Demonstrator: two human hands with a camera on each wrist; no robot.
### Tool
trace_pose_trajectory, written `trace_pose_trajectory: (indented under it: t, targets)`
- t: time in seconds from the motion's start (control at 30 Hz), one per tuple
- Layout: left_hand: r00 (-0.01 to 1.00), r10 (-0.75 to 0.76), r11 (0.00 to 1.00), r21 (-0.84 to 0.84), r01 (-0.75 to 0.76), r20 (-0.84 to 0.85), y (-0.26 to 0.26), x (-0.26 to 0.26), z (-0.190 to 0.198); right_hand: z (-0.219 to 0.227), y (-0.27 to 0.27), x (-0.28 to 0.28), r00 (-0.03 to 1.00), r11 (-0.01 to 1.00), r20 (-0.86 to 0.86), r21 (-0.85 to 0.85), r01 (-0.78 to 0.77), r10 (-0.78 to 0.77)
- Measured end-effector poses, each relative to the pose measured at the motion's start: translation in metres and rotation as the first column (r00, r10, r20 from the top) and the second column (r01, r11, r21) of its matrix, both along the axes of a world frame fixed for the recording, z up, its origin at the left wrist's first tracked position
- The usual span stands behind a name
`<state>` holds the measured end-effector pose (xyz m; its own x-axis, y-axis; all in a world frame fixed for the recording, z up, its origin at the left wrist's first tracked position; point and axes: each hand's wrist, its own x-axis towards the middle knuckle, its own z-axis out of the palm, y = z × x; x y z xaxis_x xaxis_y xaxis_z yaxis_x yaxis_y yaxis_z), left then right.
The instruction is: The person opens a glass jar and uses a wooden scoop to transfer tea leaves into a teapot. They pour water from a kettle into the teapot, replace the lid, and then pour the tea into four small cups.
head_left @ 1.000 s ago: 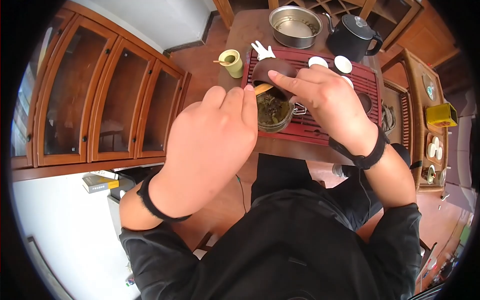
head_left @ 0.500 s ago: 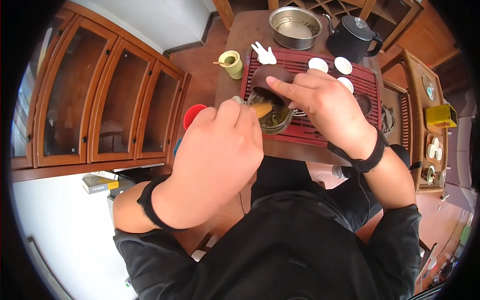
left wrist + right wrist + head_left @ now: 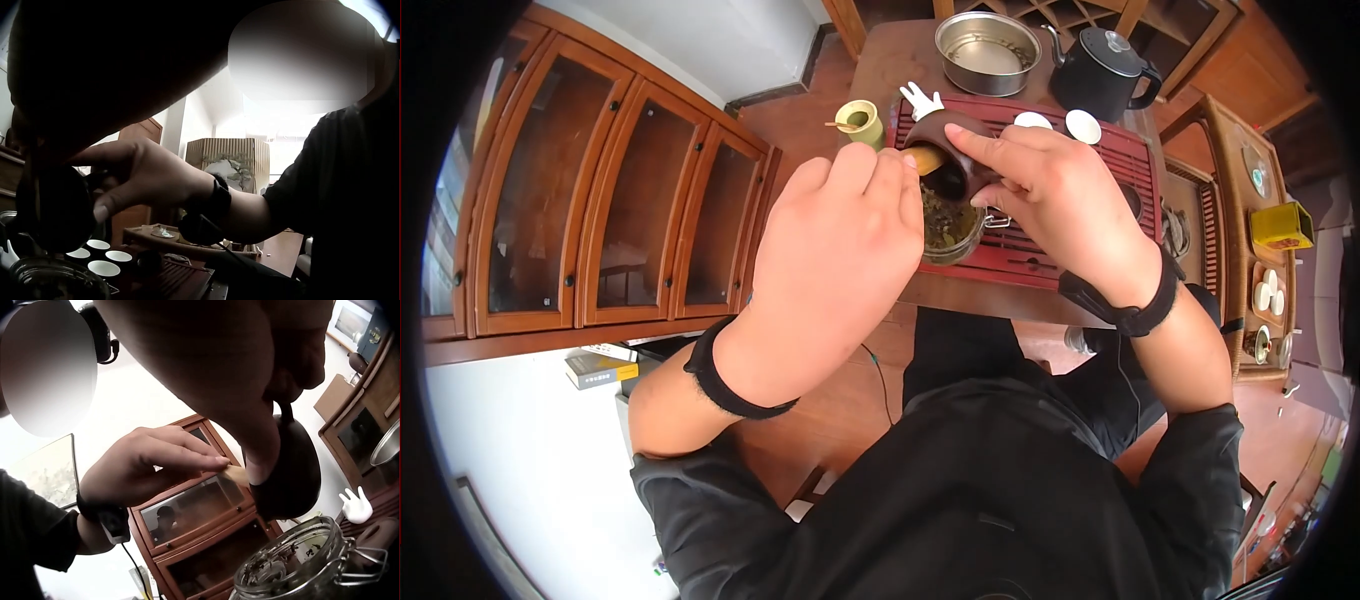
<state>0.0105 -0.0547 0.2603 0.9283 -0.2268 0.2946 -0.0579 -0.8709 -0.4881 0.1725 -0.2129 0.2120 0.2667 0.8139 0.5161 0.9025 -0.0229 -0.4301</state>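
Note:
In the head view the left hand (image 3: 840, 260) pinches a light wooden scoop (image 3: 926, 158), whose end reaches into the mouth of a dark brown pot (image 3: 945, 130). The right hand (image 3: 1065, 205) grips that pot, tilted over a glass jar (image 3: 950, 245) with dark leaves in it. In the right wrist view the pot (image 3: 290, 469) hangs above the rim of the open jar (image 3: 287, 562), a gap between them; the left hand (image 3: 150, 462) holds the scoop (image 3: 237, 474) by its end. The jar's wire clasp (image 3: 997, 219) is at its right side.
A red slatted tea tray (image 3: 1040, 270) bears white cups (image 3: 1083, 127) and a white hand figurine (image 3: 921, 101). Behind stand a metal basin (image 3: 988, 80) and a black kettle (image 3: 1105, 75). A pale green cup (image 3: 860, 123) stands left of the tray; glass-door cabinets (image 3: 640, 190) line the left.
The left hand drew back to the lower left, then came up again, bringing the scoop from over the jar into the pot's mouth. The pot has risen slightly and its mouth has turned toward the scoop.

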Motion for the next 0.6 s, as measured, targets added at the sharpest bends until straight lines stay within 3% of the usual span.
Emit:
trace_pose_trajectory:
  t: [0.3,0.5,0.6]
  targets:
    - [0.97,0.022,0.999,-0.039,-0.032,-0.242,-0.002,-0.006,0.017,0.006,0.0,0.003,0.996,0.993,0.0,-0.075,-0.087,0.087]
    - [0.962,0.022,0.993,-0.11,-0.054,-0.272,0.0,-0.014,0.04,0.006,0.0,0.003,0.995,0.993,-0.024,-0.054,-0.102,0.101]
    - [0.98,0.05,0.993,-0.095,-0.07,-0.194,-0.001,-0.015,0.044,0.006,0.0,0.008,0.995,0.995,-0.044,-0.03,-0.09,0.089]
